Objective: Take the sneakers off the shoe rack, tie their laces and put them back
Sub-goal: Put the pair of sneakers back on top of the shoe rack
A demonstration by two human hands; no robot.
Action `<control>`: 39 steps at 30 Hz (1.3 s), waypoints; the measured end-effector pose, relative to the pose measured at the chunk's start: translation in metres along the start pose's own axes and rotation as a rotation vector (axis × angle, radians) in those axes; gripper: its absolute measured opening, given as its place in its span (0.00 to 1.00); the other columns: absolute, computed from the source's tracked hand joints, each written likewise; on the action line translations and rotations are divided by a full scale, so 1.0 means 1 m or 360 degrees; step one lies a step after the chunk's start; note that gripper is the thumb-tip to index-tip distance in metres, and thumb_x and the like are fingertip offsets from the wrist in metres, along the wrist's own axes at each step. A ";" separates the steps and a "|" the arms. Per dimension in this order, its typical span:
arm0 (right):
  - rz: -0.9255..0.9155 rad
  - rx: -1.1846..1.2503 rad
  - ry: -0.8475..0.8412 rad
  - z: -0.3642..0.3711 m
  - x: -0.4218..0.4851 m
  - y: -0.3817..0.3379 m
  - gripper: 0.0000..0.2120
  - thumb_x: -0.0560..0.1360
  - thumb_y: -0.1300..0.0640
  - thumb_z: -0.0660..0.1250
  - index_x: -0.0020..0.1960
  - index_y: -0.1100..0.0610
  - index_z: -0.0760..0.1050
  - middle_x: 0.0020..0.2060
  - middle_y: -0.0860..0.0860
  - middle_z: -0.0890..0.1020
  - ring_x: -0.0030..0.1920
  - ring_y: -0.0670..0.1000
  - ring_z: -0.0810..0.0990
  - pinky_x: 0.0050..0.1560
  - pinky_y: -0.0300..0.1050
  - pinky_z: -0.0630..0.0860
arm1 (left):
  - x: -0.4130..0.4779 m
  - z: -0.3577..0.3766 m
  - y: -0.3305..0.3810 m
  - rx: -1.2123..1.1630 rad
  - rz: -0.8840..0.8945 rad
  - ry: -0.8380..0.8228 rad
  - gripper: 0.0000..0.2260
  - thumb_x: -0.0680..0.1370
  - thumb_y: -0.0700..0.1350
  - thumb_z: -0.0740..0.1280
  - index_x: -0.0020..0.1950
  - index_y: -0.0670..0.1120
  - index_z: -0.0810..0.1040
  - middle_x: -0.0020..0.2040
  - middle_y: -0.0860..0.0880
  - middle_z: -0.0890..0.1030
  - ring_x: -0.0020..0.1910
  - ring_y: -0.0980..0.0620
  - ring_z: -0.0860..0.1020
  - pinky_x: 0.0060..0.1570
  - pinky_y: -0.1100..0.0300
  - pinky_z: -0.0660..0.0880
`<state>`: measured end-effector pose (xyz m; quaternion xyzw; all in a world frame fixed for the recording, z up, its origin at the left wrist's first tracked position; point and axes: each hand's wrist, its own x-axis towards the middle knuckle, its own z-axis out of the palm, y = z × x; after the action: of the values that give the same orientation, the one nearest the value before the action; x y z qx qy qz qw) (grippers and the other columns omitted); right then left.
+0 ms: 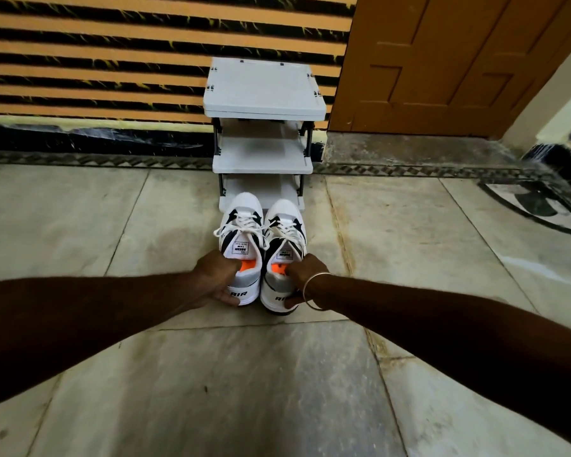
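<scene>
Two white sneakers with black stars and orange insoles stand side by side, toes pointing at the rack. My left hand point(216, 280) grips the heel collar of the left sneaker point(243, 225), fingers inside the opening and thumb under the heel. The right sneaker point(285, 232) is held the same way by my right hand point(302, 275), which has a metal bangle at the wrist. Both sneakers show white laces tied in bows. The white three-tier shoe rack point(262, 159) stands just beyond the toes, against the wall, and its visible shelves hold nothing.
A striped orange-and-black wall point(96, 61) runs behind the rack. A brown wooden door point(459, 61) is at the right of it. The floor is pale stone tile point(244, 390), with a dark patterned inlay point(538, 206) at far right.
</scene>
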<state>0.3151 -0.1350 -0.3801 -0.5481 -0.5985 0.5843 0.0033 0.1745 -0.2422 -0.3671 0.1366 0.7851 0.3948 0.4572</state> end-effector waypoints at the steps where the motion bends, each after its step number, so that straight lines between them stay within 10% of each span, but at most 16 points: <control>1: -0.0008 0.0030 0.0038 0.000 0.003 -0.002 0.26 0.71 0.51 0.73 0.62 0.63 0.71 0.58 0.55 0.79 0.44 0.58 0.84 0.39 0.51 0.85 | 0.006 0.000 -0.001 -0.0007 -0.0019 0.0006 0.10 0.79 0.43 0.63 0.60 0.43 0.74 0.53 0.41 0.75 0.40 0.32 0.81 0.27 0.48 0.82; 4: 0.0091 0.0080 0.0093 0.001 0.017 0.001 0.18 0.73 0.57 0.74 0.57 0.60 0.69 0.50 0.58 0.74 0.34 0.64 0.82 0.38 0.61 0.83 | 0.024 0.002 -0.002 -0.0028 -0.0085 0.0048 0.12 0.78 0.42 0.64 0.60 0.41 0.73 0.47 0.42 0.73 0.37 0.32 0.82 0.30 0.43 0.82; 14: 0.0076 -0.0186 0.0334 -0.019 -0.004 -0.021 0.22 0.63 0.47 0.68 0.55 0.52 0.74 0.51 0.58 0.83 0.45 0.67 0.84 0.46 0.62 0.83 | -0.011 0.010 0.026 -0.0295 -0.0230 0.0175 0.13 0.77 0.40 0.64 0.60 0.41 0.75 0.52 0.40 0.75 0.44 0.35 0.79 0.40 0.38 0.82; 39: -0.0080 -0.0210 0.0450 -0.272 -0.527 -0.482 0.11 0.68 0.49 0.68 0.48 0.51 0.76 0.50 0.59 0.85 0.46 0.65 0.84 0.49 0.59 0.82 | -0.519 -0.163 0.534 -0.0364 -0.0206 0.0229 0.06 0.77 0.43 0.67 0.52 0.43 0.78 0.49 0.40 0.77 0.40 0.32 0.83 0.39 0.38 0.83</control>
<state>0.3859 -0.1570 0.3803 -0.6089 -0.6426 0.4604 0.0660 0.2446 -0.2741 0.3919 0.0042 0.7730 0.4601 0.4367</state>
